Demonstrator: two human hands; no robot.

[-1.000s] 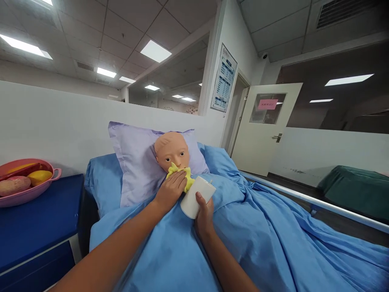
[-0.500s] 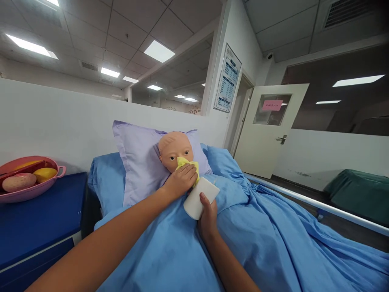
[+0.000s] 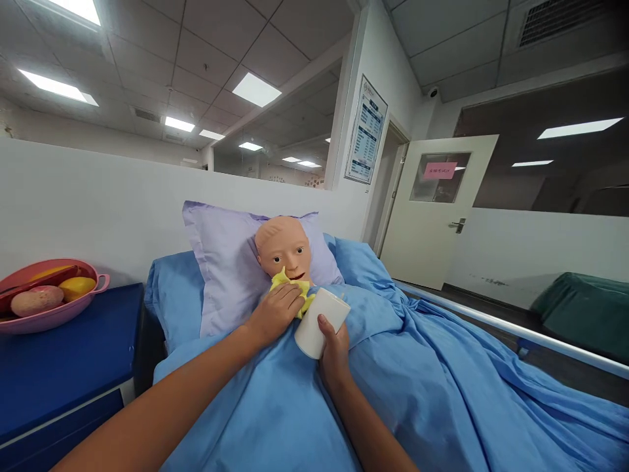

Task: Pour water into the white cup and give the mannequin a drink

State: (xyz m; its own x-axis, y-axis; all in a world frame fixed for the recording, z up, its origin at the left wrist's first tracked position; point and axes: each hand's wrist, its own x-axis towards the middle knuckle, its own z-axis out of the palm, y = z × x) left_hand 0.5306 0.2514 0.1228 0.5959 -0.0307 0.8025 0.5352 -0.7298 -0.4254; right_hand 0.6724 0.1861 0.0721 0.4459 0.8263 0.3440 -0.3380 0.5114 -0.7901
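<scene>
A training manikin (image 3: 284, 246) lies in the bed with its head on a lilac pillow (image 3: 223, 262), covered by a blue sheet (image 3: 417, 387). My left hand (image 3: 275, 309) is closed on a yellow cloth (image 3: 285, 283) and presses it against the manikin's chin, just below the mouth. My right hand (image 3: 334, 347) is wrapped round a white cup (image 3: 320, 314), tilted toward the manikin and held just right of the cloth. Both forearms reach in from the bottom edge.
A blue bedside cabinet (image 3: 59, 367) stands at the left with a pink bowl (image 3: 54, 314) of fruit on it. A metal bed rail (image 3: 515, 331) runs along the right side. Behind are a white partition, a door (image 3: 432, 210) and a green-covered bed (image 3: 584, 314).
My left hand has slid the yellow cloth down from the manikin's mouth and nose to its chin, so the mouth shows. The cup has hardly moved.
</scene>
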